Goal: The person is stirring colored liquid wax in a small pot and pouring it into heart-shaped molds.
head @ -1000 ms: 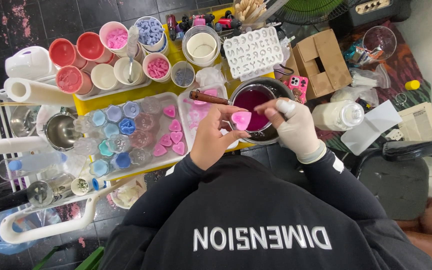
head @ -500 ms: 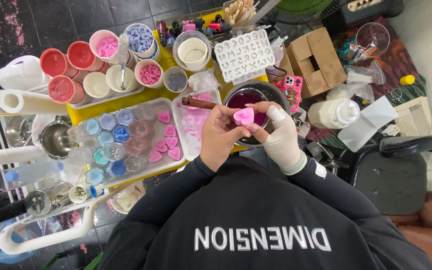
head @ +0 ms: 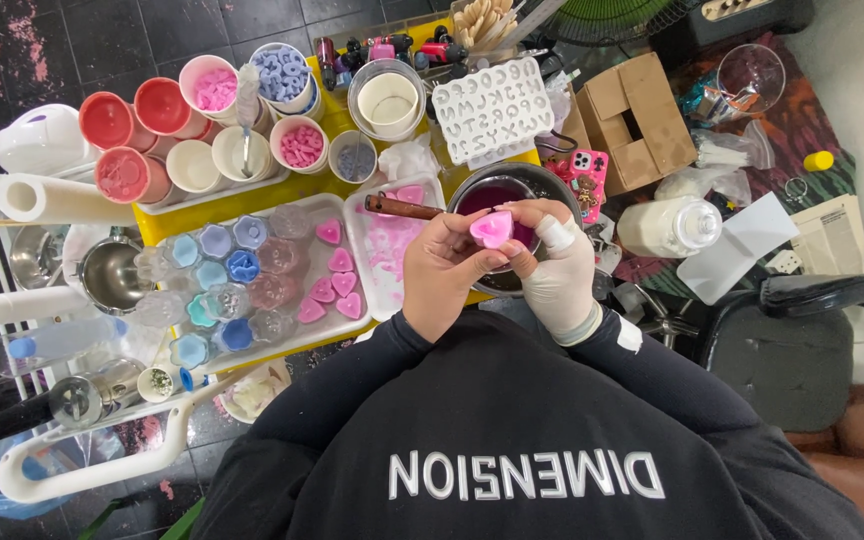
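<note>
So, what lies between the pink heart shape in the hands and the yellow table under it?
In the head view, the metal pot of dark purple liquid lies under the pink heart held by both hands.

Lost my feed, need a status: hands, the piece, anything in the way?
Left hand and gloved right hand both grip the pink heart. Held above the pot of dark liquid. Nothing between them.

At the frame's centre both hands, the left hand (head: 445, 268) and the right hand (head: 552, 268), hold a heart-shaped piece (head: 490, 228) over a metal pot (head: 552, 184). Left of them lies a tray (head: 352, 318) carrying small moulded pieces (head: 242, 270). Above it, toward the upper left, stands a cluster of cups (head: 167, 135), with a letter mould (head: 488, 108) above the pot.
</note>
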